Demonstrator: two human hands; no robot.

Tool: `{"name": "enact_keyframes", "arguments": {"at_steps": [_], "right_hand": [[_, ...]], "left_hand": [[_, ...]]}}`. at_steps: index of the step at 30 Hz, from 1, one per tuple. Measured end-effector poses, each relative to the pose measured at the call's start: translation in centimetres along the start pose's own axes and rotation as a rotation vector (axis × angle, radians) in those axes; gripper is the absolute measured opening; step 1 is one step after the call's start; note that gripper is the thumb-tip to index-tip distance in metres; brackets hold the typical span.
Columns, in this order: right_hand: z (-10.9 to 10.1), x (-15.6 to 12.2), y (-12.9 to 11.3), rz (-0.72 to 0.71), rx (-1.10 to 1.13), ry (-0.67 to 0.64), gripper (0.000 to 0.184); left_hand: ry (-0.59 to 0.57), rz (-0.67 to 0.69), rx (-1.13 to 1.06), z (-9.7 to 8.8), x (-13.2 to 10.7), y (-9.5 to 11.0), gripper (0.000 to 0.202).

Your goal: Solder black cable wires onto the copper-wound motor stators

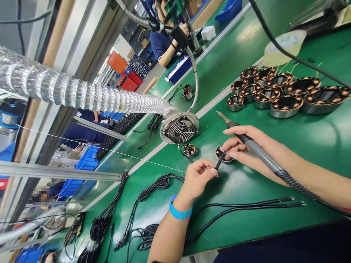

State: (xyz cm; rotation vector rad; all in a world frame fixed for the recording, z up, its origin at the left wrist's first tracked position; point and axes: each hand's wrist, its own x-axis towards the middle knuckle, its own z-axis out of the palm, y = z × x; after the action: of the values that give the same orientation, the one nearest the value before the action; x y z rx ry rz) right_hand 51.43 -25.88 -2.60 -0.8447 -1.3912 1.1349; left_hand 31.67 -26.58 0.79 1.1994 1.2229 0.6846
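My right hand (pixel 246 148) grips a grey soldering iron (pixel 257 149), its tip pointing up and left, while its fingertips also pinch a thin black wire end (pixel 220 160) beside a small copper-wound motor stator (pixel 223 155). My left hand (pixel 199 177), with a blue wristband, is closed in a pinch on a fine solder wire (pixel 123 154) that stretches away to the left. Both hands meet just in front of the stator on the green mat (pixel 301 146). A second small stator (pixel 190 149) sits a little to the left.
A fume fan (pixel 179 128) on a silver flexible duct (pixel 82 95) stands just behind the hands. Several larger stators (pixel 285 96) cluster at the right rear near a tape roll (pixel 283 45). Black cable bundles (pixel 153 186) lie at the near left. Another person (pixel 164 47) works further back.
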Motion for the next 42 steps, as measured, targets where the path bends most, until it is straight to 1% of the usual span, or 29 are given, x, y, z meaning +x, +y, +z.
{"name": "enact_keyframes", "arguments": {"at_steps": [4, 8, 10, 13, 15, 17, 21, 24, 26, 28, 29, 32, 33, 34, 35, 36, 38, 41, 42], "right_hand": [[0.8, 0.6, -0.8, 0.012, 0.031, -0.007, 0.04], [0.9, 1.0, -1.1, 0.056, 0.023, 0.006, 0.045], [0.9, 1.0, -0.4, 0.08, 0.016, -0.012, 0.049], [1.0, 0.4, 1.4, 0.126, 0.069, -0.078, 0.052], [1.2, -0.2, 2.6, 0.158, 0.134, -0.1, 0.055], [1.4, -0.8, 3.2, 0.176, 0.156, -0.095, 0.056], [1.5, -1.3, 2.3, 0.181, 0.108, -0.093, 0.053], [1.5, -1.1, 1.8, 0.131, 0.055, -0.06, 0.053], [1.4, -0.9, 1.7, 0.103, 0.01, -0.069, 0.051], [1.2, -0.7, 1.6, 0.055, -0.044, -0.1, 0.044], [1.1, -0.6, 1.4, 0.022, -0.077, -0.125, 0.04], [0.8, -0.2, 0.7, -0.099, -0.212, -0.176, 0.031], [0.9, -0.1, 0.4, -0.145, -0.246, -0.174, 0.03], [0.9, 0.0, 0.2, -0.186, -0.268, -0.162, 0.029], [1.0, 0.0, 0.1, -0.217, -0.279, -0.15, 0.029], [1.0, 0.0, 0.1, -0.236, -0.285, -0.142, 0.029], [0.9, -0.1, 0.4, -0.24, -0.315, -0.142, 0.031], [0.2, -0.4, 0.9, -0.211, -0.476, -0.131, 0.036], [-0.1, -0.6, 0.9, -0.193, -0.541, -0.125, 0.038]], "left_hand": [[0.003, -0.011, -0.036, 0.1, -0.2, -0.1, 0.036], [0.021, -0.008, -0.041, 0.2, -0.2, -0.3, 0.039], [0.035, -0.006, -0.072, 0.3, -0.1, -0.6, 0.043], [0.041, 0.003, -0.247, 0.8, 0.3, -1.3, 0.051], [0.022, 0.019, -0.373, 1.2, 0.6, -1.6, 0.054], [-0.016, 0.031, -0.42, 1.5, 0.7, -1.8, 0.056], [-0.053, 0.023, -0.372, 1.7, 0.5, -2.0, 0.058], [-0.052, 0.046, -0.307, 1.6, 0.5, -2.1, 0.058], [-0.058, 0.074, -0.297, 1.3, 0.7, -2.1, 0.059], [-0.098, 0.076, -0.306, 0.9, 0.9, -2.0, 0.057], [-0.143, 0.052, -0.322, 0.7, 0.9, -1.8, 0.056], [-0.397, -0.111, -0.401, 0.2, 0.8, -1.1, 0.049], [-0.462, -0.161, -0.426, 0.1, 0.6, -0.8, 0.045], [-0.493, -0.193, -0.438, 0.0, 0.4, -0.6, 0.04], [-0.483, -0.207, -0.439, 0.0, 0.3, -0.3, 0.033], [-0.432, -0.203, -0.429, 0.1, 0.1, -0.1, 0.025], [-0.277, -0.179, -0.386, 0.4, 0.1, -0.1, 0.015], [-0.005, -0.128, -0.254, 1.0, 0.8, -0.9, 0.016], [0.069, -0.108, -0.208, 1.2, 1.1, -1.4, 0.015]]}}
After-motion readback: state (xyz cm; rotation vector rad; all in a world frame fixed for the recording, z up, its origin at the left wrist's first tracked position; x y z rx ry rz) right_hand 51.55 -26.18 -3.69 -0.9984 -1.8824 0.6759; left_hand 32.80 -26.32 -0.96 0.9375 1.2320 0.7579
